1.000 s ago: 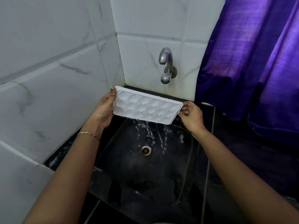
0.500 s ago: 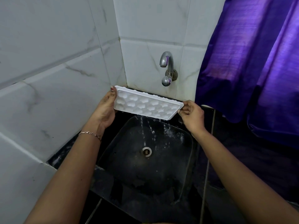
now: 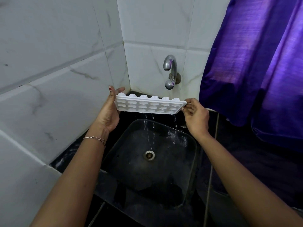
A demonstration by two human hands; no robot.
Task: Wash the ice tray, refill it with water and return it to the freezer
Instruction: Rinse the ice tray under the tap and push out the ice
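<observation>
I hold a white ice tray [image 3: 150, 105] by its two short ends above the black sink [image 3: 188, 161]. The tray is tipped over, its cup openings face me and down, and the rounded cup bottoms show along its top edge. Thin streams of water fall from its lower edge into the basin. My left hand [image 3: 109, 110] grips the left end, thumb in front and fingers behind. My right hand [image 3: 195, 115] pinches the right corner with its fingertips.
A chrome tap [image 3: 170, 71] is fixed to the white tiled wall above the tray; no water runs from it. The sink's drain [image 3: 149, 155] lies below the tray. A purple curtain [image 3: 255, 63] hangs at the right. Tiled wall closes the left side.
The tray has been tilted further over, so its cup bottoms now show on top. The water pouring from it has thinned. The view has shifted down a little.
</observation>
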